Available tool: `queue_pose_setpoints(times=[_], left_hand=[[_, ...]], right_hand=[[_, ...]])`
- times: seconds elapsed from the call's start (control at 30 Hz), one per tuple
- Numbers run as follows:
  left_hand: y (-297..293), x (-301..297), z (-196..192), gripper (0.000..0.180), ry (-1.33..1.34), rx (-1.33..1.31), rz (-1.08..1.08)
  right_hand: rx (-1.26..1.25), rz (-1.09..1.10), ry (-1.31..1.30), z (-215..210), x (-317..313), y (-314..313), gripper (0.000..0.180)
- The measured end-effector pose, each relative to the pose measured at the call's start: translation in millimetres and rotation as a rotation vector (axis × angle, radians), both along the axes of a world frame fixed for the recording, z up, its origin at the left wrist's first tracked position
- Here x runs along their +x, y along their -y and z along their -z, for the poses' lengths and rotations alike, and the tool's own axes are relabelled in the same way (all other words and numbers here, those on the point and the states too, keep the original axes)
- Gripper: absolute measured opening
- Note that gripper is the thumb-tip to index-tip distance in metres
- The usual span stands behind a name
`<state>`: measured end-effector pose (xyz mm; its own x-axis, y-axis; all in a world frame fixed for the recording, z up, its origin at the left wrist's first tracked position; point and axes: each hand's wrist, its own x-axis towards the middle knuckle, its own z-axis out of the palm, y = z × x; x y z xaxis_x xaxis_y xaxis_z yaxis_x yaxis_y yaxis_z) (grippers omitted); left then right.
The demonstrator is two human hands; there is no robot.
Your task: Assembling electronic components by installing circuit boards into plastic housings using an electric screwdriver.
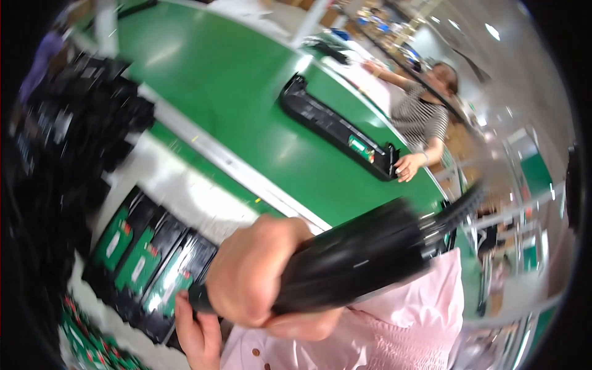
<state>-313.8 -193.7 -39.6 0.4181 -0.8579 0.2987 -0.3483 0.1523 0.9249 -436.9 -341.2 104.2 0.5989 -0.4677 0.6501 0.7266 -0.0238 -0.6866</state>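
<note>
My right hand [262, 271] is wrapped round a thick black electric screwdriver [357, 256], which lies slantwise across the view, its corded end up to the right. The narrow end points down to the left. Close by that end is my left hand [200, 333], its thumb and finger drawn together; what sits between them is too blurred to make out. Just beyond, several black housings [166, 243] lie side by side, with green circuit boards [137, 262] in them.
Heaped black parts [74, 129] fill the left side, and loose green circuit boards [92, 345] lie at the lower left. Past a pale rail [228, 163] runs a green belt [216, 80]. A long black housing [333, 126] rests on it, touched by a co-worker's hand [410, 166].
</note>
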Motion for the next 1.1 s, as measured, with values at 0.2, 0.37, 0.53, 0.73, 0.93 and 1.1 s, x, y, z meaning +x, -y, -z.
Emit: queue_pose_setpoints(times=[0.2, 0.37, 0.53, 0.73, 0.93, 1.1], left_hand=[[7, -10, -34, 0.037, -1.521, 0.211, 0.428], [-1, -22, -41, 0.038, -0.672, 0.508, 0.244], [5, -24, -47, 0.034, -0.982, 0.501, 0.188], [16, -28, -47, 0.030, -1.381, 0.466, 0.110], [-11, -15, -41, 0.033, -1.836, 0.354, 0.177], [-26, -10, -11, 0.029, -1.597, 0.370, 0.191]], right_hand=[[0.060, 0.090, -0.044, 16, -23, -26, 0.019], [0.058, 0.114, -0.046, 22, -25, -27, 0.025], [0.437, 0.145, -0.111, 13, -17, -36, 0.015], [0.252, 0.351, 0.041, 33, 7, -26, 0.024], [0.207, 0.324, 0.010, 48, 29, -34, 0.017], [0.381, 0.013, -0.492, 30, 15, -23, 0.018]])
